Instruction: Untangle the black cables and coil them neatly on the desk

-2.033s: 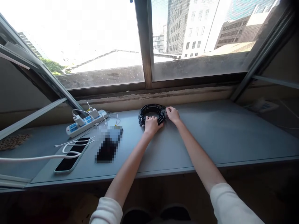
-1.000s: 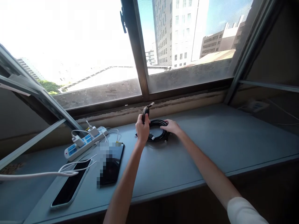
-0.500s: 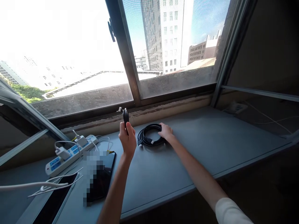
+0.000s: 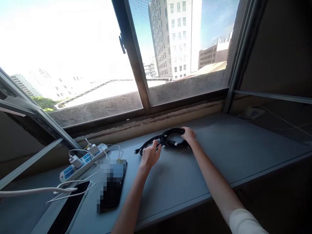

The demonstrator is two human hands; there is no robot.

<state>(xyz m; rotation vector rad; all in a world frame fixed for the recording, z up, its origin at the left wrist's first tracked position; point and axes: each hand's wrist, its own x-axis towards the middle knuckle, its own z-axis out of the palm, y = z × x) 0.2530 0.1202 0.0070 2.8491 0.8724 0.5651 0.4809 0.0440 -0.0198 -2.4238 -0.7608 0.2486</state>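
Two coils of black cable lie side by side on the grey desk (image 4: 185,175), close to the window. My left hand (image 4: 149,157) is closed on the near side of the left cable coil (image 4: 145,145), whose dark plug points left. At the far right edge of the right cable coil (image 4: 168,143), my right hand (image 4: 189,135) grips the loops between thumb and fingers. White-tipped connectors show inside and beside this coil. Where the coils meet they touch or overlap; I cannot tell which.
A white power strip (image 4: 85,159) with plugged-in chargers stands at the left. In front of it lie a partly pixelated black device (image 4: 114,195), loose white cables (image 4: 60,190) and a dark slab with a light rim (image 4: 70,208). The window frame (image 4: 146,107) borders the desk's back.
My left hand has come down and to the right, bringing its raised cable coil onto the desk beside the other one. My right hand stays on its coil. The view has shifted slightly.
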